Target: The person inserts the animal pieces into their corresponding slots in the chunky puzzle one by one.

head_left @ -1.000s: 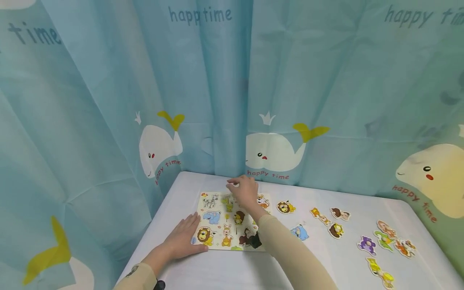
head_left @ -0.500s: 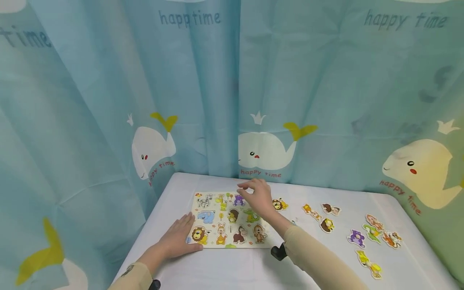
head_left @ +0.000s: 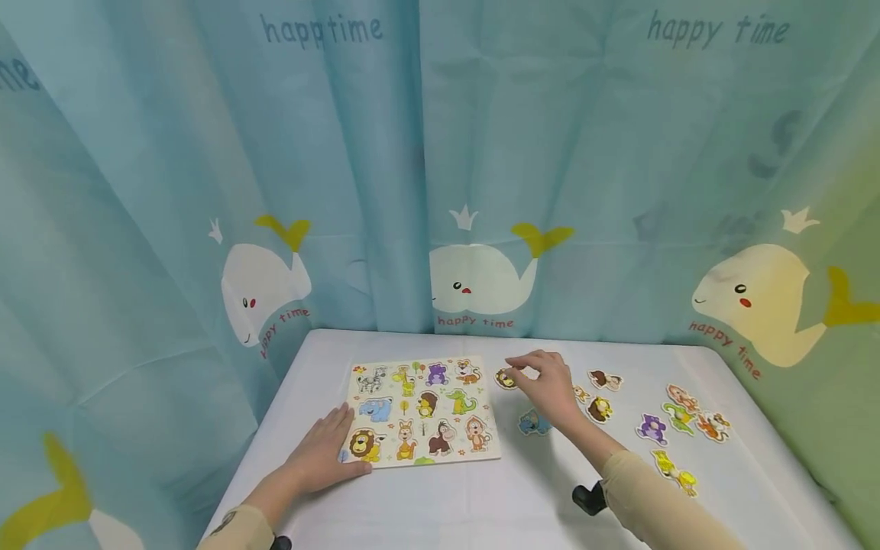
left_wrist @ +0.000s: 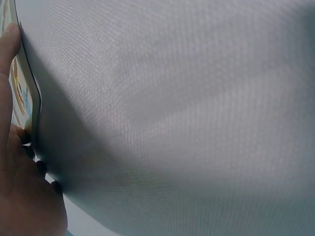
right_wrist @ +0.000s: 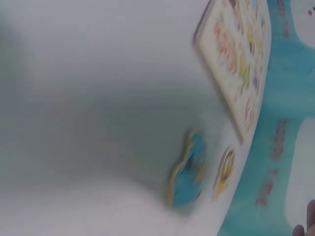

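Observation:
A wooden animal puzzle board (head_left: 447, 451) lies on the white table. My left hand (head_left: 323, 452) rests at its left side, fingers along the edge and thumb at the front corner. In the left wrist view the thumb (left_wrist: 9, 46) lies over the board's edge. My right hand (head_left: 548, 386) is above the table right of the board, thumb and fingers bent with a gap between them and nothing held. Its fingertips overlap a lion piece (head_left: 505, 380) in the head view. A blue elephant piece (head_left: 531, 422) lies below it, and also shows blurred in the right wrist view.
Several loose animal pieces lie farther right: a hedgehog (head_left: 600, 410), a purple one (head_left: 651, 429), a crocodile (head_left: 679, 418), a tiger (head_left: 713, 426) and a yellow giraffe (head_left: 674, 472). A blue curtain (head_left: 385, 191) with whales hangs behind the table.
My right hand has moved right, from over the board's back part to near the lion piece, uncovering the board's right columns. The left hand stays at the board. The head view has shifted.

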Available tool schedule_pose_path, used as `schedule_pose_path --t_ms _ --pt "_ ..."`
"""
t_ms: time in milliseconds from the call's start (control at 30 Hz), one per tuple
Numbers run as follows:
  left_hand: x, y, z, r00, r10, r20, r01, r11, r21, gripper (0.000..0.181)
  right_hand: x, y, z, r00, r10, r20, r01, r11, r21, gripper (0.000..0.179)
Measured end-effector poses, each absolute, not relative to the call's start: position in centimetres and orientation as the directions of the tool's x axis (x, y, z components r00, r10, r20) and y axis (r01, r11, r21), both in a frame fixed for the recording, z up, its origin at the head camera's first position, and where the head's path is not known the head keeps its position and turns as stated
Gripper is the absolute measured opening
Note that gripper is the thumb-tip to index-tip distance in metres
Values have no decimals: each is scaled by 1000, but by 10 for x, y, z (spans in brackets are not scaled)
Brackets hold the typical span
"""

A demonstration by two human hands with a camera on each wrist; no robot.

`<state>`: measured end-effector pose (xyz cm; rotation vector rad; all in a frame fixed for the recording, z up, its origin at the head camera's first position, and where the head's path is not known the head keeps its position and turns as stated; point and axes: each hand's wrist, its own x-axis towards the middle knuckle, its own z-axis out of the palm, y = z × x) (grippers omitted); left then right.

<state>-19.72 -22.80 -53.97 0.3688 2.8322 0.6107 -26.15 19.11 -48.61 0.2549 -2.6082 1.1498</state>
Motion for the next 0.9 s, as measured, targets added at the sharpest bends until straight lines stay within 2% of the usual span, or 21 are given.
schedule_pose_path --t_ms 267,467,700,900 --pt "-194 -231 -541 -945 284 -163 191 883 429 117 -247 253 -494 -940 21 340 -220 724 -654 24" --pt "-195 -230 -541 -945 289 -155 200 883 424 116 -230 291 -494 -951 76 299 -144 747 -649 31" --pt "-196 -230 -541 -948 280 -153 194 885 423 116 -210 319 -497 -954 119 276 -92 759 -645 39" --pt "-199 -230 -546 -946 288 -148 206 888 410 117 -199 332 -505 -941 138 307 -96 765 -637 34"
